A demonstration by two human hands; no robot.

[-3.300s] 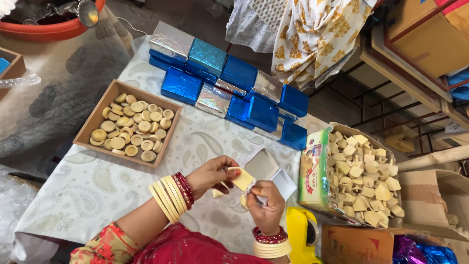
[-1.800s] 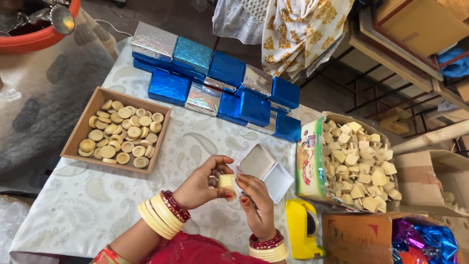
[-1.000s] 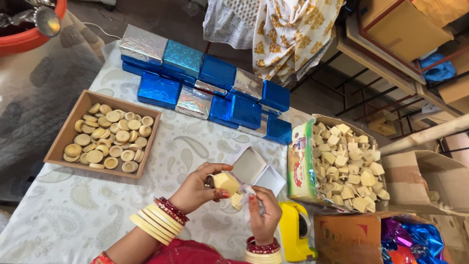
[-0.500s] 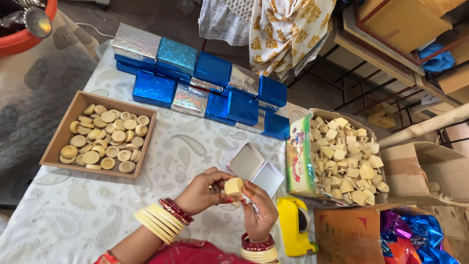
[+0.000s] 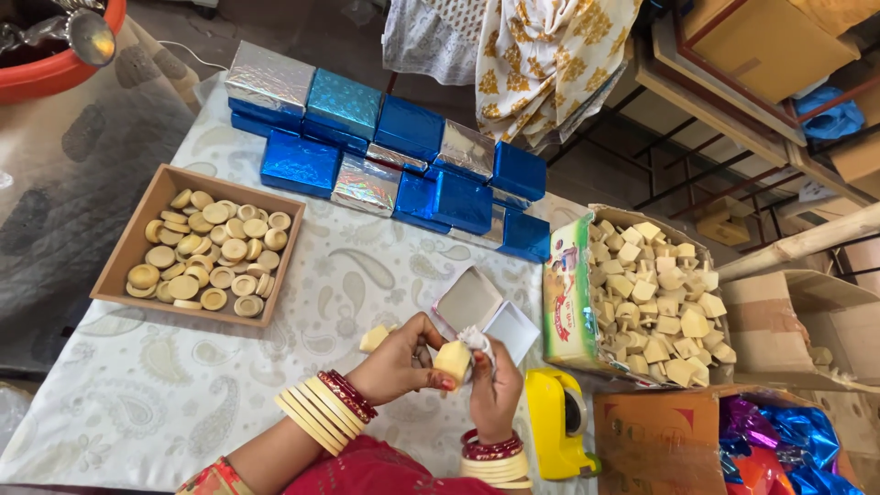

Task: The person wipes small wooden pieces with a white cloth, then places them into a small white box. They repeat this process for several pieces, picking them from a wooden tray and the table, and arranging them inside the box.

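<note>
The left hand is gripping a pale yellow block, fingers closed on its left side and thumb tip pressing its lower edge; the block is sitting between both hands, just above the table. The right hand is pinching a crumpled scrap of white wrapping against the block's right face, fingers curled shut on it. A second yellow piece is lying on the cloth just beside the left hand's knuckles. An open small white box is resting directly beyond the hands, its lid lying flat to the left. Right of it, a carton with a green printed side is standing, filled with pale cube-shaped pieces. A yellow tape dispenser is lying near the right wrist. Farther left, a shallow brown tray is holding round yellow discs. Along the far table edge, foil-wrapped boxes in blue and silver are standing stacked in a row. A brown cardboard box with shiny blue and purple foil is sitting at lower right. Nothing is lying between the hands and the white box.
</note>
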